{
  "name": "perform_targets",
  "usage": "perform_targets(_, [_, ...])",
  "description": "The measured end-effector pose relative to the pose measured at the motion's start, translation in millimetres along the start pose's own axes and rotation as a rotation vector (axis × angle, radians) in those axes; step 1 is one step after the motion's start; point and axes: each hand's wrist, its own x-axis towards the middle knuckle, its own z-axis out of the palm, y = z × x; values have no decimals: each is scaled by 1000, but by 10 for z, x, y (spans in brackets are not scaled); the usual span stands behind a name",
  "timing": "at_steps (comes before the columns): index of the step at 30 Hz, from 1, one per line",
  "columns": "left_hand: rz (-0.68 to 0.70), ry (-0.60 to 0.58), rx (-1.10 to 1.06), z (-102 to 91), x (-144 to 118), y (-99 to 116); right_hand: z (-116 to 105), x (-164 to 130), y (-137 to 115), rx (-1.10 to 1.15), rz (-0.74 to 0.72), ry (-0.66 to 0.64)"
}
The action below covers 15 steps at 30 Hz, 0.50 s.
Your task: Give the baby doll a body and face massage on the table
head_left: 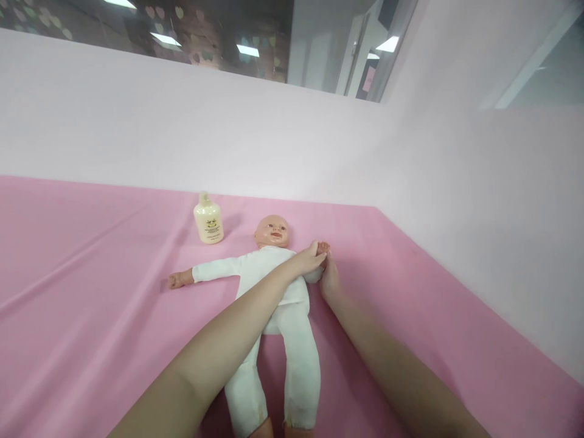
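Both bare forearms reach over the white-suited plastic baby doll [274, 292] lying face up on the pink cloth tabletop [91, 292]. Left hand [310, 258] and right hand [329, 281] clasp its raised arm. Well left of that grip stands a cream plastic lotion bottle [208, 219].

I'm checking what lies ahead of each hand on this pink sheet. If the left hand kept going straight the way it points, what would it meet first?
The left hand points up and right, already touching the doll at its small hand. Past that, only bare pink sheet, then the pale wall, though depth is unclear.
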Motion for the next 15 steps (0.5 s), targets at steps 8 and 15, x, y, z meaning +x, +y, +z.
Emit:
perform_targets(8, [9, 1, 1, 2, 5, -12, 3, 1, 2, 23, 4, -7])
perform_targets(15, [12, -1, 4, -3, 5, -3, 1, 9, -2, 27, 28, 3])
